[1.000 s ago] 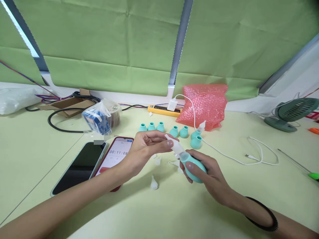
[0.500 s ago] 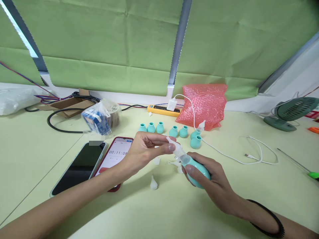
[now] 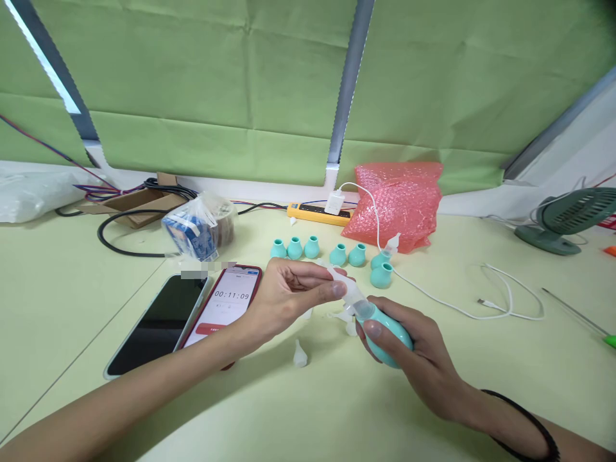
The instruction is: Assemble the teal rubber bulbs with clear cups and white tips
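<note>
My right hand [image 3: 414, 359] is wrapped round a teal rubber bulb [image 3: 391, 330], held just above the table. A clear plastic nozzle [image 3: 350, 292] sits in the bulb's mouth, and my left hand [image 3: 289, 292] pinches it between thumb and fingers. Loose clear nozzles [image 3: 299, 354] lie on the table under and beside my hands. Several more teal bulbs [image 3: 337, 255] stand in a row behind them; the rightmost one [image 3: 387, 251] carries a nozzle.
Two phones lie at the left, a black one [image 3: 156, 324] and a red one [image 3: 222, 301] showing a timer. A pink bubble-wrap bag [image 3: 397, 202], yellow power strip [image 3: 317, 213], white cable [image 3: 481, 301], wrapped box [image 3: 197, 228] and green fan [image 3: 563, 218] ring the table [image 3: 308, 417].
Both hands with the bulb and nozzle have drifted slightly right and down. The timer on the red phone has advanced by a second.
</note>
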Available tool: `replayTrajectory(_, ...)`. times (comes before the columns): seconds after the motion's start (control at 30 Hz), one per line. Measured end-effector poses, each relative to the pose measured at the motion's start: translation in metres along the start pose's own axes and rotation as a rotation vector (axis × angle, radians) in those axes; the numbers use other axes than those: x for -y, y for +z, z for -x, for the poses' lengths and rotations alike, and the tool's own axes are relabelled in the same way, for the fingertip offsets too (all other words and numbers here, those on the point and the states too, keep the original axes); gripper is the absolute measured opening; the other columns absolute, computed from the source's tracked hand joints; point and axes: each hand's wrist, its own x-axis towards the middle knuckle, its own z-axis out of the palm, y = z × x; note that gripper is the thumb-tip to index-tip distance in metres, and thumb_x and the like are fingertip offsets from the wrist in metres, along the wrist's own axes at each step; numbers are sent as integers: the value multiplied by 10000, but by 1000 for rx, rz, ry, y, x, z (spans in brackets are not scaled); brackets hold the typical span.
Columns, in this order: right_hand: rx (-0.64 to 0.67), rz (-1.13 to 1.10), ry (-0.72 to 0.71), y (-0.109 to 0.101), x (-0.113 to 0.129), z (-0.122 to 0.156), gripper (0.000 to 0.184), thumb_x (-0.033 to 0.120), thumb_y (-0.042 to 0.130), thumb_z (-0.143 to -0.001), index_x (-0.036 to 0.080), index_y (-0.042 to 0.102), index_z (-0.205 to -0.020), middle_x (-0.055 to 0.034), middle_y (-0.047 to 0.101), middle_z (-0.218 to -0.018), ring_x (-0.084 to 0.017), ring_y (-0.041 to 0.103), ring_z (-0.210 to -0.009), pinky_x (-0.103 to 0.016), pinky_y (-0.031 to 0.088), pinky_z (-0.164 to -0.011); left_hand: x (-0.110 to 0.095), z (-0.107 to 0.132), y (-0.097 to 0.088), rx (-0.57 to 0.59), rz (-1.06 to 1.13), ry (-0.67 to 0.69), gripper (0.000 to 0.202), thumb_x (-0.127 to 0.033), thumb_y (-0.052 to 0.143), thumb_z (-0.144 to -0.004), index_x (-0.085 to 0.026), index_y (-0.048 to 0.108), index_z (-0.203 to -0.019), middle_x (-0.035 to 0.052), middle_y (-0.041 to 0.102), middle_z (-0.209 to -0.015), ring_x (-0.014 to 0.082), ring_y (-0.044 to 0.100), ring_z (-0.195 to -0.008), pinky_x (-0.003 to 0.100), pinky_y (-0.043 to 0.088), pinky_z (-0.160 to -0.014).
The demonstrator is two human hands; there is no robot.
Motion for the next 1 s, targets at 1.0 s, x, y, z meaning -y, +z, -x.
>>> replayTrajectory(1.0,-149,328,-342,3,-12,-9,94,212,547,-746,188,527,-835,-13,552,-686,-127,504,-592,-249,422,-533,-1,-5,-11,54,-177,-61,145,-244,682,-626,-142,697,-728,41,654,-674,59,470,-433,172,399,-394)
